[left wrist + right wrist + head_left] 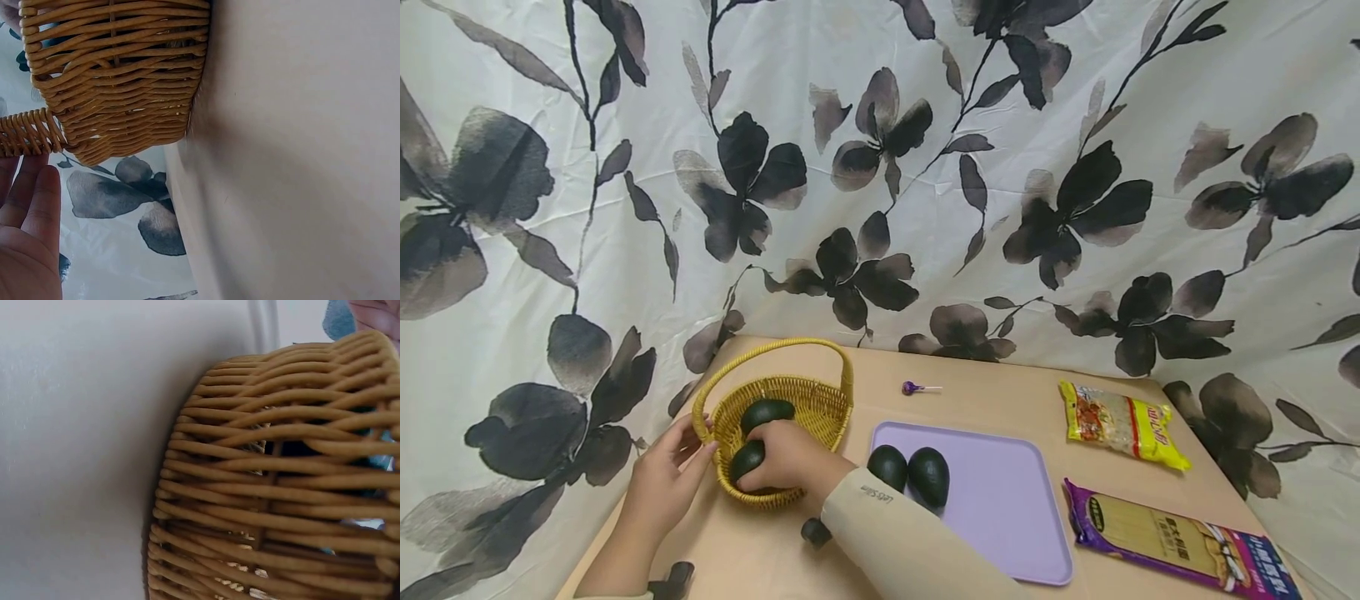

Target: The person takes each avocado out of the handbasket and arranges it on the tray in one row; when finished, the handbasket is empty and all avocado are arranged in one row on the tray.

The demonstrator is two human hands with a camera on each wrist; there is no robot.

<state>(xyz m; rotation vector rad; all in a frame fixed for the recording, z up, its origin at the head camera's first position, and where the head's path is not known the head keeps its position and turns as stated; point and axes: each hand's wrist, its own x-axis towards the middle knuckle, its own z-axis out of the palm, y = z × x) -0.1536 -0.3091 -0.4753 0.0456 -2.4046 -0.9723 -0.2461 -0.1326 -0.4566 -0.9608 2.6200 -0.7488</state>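
A yellow wicker basket (820,408) with a tall arched handle stands at the left of the table. The left hand (662,479) holds the foot of its handle, thumb on the near side and fingertips behind. From above, the right hand (786,457) reaches into the basket and grips a dark green avocado (747,459). Another avocado (767,412) lies beside it, toward the back. The wrist views show mainly the basket's woven side (125,81), and there the gripped avocado is mostly hidden by the weave.
Right of the basket, a lilac tray (1000,508) bears two avocados (929,477), partly behind the right sleeve (910,533). A purple lollipop (912,388) lies behind the tray. Farther right are a yellow food packet (1120,423) and a purple noodle packet (1172,537). A patterned curtain (880,208) hangs behind.
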